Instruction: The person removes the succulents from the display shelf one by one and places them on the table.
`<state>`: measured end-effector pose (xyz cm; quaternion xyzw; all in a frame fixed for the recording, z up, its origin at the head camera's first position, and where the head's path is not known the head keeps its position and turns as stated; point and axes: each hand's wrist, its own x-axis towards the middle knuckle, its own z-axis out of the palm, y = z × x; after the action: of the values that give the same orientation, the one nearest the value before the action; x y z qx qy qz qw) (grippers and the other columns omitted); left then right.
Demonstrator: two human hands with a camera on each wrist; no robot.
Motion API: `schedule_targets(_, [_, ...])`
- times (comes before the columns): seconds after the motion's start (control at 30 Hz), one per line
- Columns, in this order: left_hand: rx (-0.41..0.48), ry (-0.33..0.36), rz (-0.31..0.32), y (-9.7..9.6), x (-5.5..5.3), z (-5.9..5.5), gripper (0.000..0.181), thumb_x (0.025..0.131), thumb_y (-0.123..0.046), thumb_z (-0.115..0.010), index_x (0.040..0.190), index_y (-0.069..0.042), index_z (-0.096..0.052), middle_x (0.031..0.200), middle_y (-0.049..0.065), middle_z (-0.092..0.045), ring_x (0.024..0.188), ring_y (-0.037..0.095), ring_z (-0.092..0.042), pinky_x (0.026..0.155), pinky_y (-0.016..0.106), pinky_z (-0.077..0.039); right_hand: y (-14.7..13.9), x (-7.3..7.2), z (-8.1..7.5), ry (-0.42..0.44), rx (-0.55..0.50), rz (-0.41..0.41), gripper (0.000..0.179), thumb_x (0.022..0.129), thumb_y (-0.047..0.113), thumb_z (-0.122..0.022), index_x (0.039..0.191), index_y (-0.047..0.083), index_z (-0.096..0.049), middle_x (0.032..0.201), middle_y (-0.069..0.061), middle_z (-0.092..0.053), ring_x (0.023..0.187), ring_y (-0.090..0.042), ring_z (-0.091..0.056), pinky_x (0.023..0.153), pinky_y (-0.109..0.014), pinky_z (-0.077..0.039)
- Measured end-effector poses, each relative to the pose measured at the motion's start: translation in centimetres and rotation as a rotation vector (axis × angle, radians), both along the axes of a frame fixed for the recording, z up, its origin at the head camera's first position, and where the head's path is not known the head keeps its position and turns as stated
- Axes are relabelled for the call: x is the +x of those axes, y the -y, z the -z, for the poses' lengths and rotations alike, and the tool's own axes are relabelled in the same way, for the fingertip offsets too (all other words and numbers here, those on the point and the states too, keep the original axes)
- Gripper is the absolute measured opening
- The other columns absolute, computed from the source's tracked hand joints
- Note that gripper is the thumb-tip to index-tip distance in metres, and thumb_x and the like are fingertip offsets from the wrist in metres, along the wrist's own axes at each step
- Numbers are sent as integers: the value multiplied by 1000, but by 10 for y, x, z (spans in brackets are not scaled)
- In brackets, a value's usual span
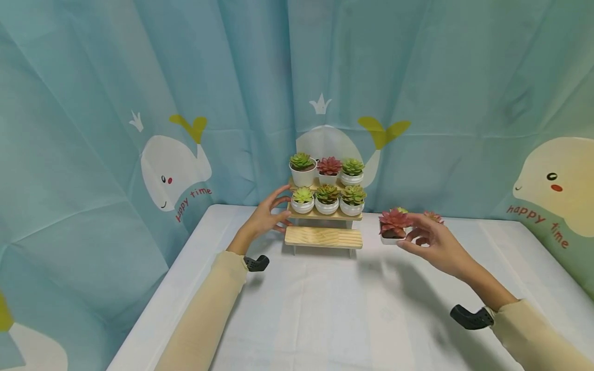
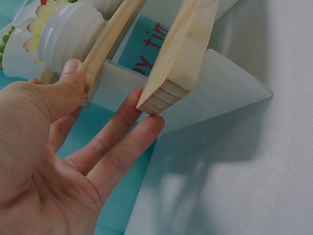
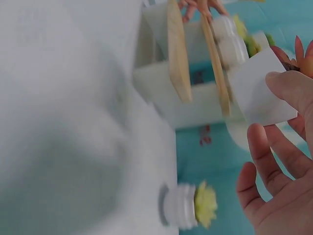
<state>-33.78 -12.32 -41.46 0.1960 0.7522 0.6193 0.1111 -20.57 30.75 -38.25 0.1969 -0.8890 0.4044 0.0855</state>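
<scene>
My right hand (image 1: 438, 247) holds a potted red succulent (image 1: 393, 222) in the air to the right of a three-tier wooden plant stand (image 1: 323, 237). Thumb and fingers pinch its square white pot (image 3: 257, 90), seen in the right wrist view. At the stand's left end is my left hand (image 1: 263, 219), its fingers spread. In the left wrist view the thumb lies against the middle board (image 2: 100, 63), and two fingertips touch the end of the lowest board (image 2: 168, 93). Several succulents in white pots fill the top and middle tiers; the lowest board is bare.
Behind my right hand, another red succulent (image 1: 433, 217) and a light green succulent (image 3: 205, 204) in a white pot stand near the table's back edge. A white cloth (image 1: 325, 309) covers the table. A blue whale-print curtain (image 1: 250, 103) hangs close behind the stand.
</scene>
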Motion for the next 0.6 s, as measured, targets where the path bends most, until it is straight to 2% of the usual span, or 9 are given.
schedule_targets(0.2, [5,0,6,1,0,0,76,102,-11,-66,163,-34,-28,161,13,-38,91,44,-72,77,61,-60,-31,4,-3,-21,17,74,56,95,17,-77,143,4,-52,115,-4,-65,92,0,-65,73,-15,-52])
schedule_targets(0.43, [5,10,-5,0,1,-2,77,102,-11,-66,163,-35,-27,161,13,-38,92,44,-72,80,65,-58,-63,5,0,-25,-2,113,57,96,15,-76,145,1,-49,118,24,-58,92,5,-64,72,-13,-54])
schedule_targets(0.6, [2,5,-5,-1,2,-2,76,102,-11,-66,163,-34,-27,161,13,-38,91,43,-72,79,62,-59,-84,2,6,-20,7,157,56,96,16,-76,143,1,-50,116,32,-54,90,9,-63,71,-11,-52])
